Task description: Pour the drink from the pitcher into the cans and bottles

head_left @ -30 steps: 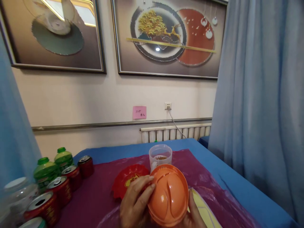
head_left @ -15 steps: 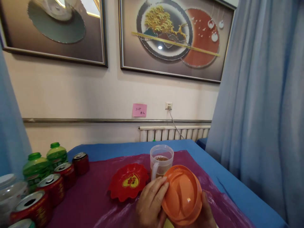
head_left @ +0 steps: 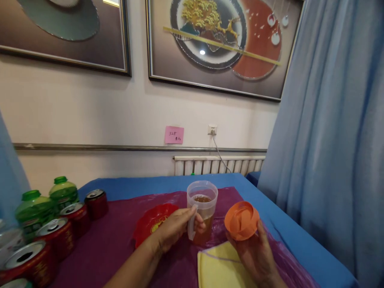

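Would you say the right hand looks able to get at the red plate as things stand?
Probably not easily: the right hand holds the orange bowl, and the left hand, at the handle of the jug, lies between it and the red plate.

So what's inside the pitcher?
Brown liquid shows inside the pitcher, its surface below the rim. The left hand and the handle hide part of the lower inside.
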The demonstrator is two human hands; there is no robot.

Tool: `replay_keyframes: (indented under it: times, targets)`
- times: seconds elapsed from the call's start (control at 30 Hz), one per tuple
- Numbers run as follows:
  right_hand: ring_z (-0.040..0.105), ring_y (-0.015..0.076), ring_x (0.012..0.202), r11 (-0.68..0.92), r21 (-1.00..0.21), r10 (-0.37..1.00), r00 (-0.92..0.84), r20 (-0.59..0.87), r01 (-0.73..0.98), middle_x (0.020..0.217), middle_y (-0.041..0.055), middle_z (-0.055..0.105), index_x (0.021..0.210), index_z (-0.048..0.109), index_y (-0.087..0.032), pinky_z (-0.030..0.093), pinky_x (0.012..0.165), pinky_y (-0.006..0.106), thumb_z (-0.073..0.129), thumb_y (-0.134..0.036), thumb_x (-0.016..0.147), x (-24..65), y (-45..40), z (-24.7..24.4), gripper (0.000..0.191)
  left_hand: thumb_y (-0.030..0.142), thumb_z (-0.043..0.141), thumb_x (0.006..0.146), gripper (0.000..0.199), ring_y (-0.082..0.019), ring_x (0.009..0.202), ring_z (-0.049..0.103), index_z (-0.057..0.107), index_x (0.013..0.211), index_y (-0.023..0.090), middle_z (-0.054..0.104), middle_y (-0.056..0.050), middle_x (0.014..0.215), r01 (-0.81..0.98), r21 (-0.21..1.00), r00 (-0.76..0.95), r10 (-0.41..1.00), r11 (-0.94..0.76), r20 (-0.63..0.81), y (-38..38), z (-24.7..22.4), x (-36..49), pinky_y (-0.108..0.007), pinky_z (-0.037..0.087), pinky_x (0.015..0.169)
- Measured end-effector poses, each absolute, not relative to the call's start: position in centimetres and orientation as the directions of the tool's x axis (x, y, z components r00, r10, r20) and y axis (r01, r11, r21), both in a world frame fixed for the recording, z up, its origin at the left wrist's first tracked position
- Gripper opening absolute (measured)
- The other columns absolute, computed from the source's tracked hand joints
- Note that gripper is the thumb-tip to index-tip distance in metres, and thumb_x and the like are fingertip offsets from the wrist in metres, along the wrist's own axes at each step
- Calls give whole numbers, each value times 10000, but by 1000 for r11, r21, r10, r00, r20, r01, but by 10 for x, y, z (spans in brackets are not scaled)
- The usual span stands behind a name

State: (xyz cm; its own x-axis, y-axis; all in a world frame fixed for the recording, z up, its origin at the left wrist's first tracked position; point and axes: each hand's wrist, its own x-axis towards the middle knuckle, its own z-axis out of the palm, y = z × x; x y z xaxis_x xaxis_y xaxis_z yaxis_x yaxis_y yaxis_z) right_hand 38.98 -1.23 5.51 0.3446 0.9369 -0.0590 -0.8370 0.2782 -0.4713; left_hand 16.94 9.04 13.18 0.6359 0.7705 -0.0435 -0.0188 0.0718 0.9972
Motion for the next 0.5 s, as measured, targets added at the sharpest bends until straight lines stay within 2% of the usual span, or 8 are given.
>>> replay_keyframes:
  times: [0.1, 0.2, 0.37, 0.5]
  targets:
    - [694, 257, 1120, 275, -476, 927, 362, -99, -835, 1294, 25, 731, 1246, 721, -335, 509, 1031, 480, 743, -632, 833, 393, -14, 23, 509, 775, 706, 721, 602, -104, 487, 507, 578, 677, 189, 545, 41, 542, -120, 986, 541, 841, 112, -30, 87, 126, 185, -202, 385, 476]
    - [681, 251, 1162, 276, -484, 923, 369, -106, -830, 1311, 30, 723, 1269, 716, -328, 498, 1053, 449, 760, -641, 815, 393, -17, 6, 554, 808, 696, 700, 627, -70, 441, 350, 487, 667, 217, 371, 110, 499, -212, 976, 359, 933, 43, 37, 84, 120, 203, -177, 283, 428]
    - [693, 222, 1150, 290, -499, 927, 370, -65, -817, 1258, -4, 751, 1295, 698, -387, 510, 1045, 416, 749, -669, 814, 395, -21, 0, 560, 846, 617, 729, 648, -69, 472, 325, 458, 682, 220, 369, 105, 530, -154, 987, 199, 977, -44, 75, 77, 115, 234, -184, 250, 460]
    - [719, 222, 1099, 296, -456, 927, 367, -74, -839, 1216, 4, 770, 1246, 729, -354, 553, 991, 400, 745, -646, 831, 397, -23, -5, 507, 893, 497, 762, 669, -92, 506, 354, 449, 684, 230, 379, 90, 562, -62, 984, 72, 982, -169, 174, 72, 104, 264, -219, 296, 494]
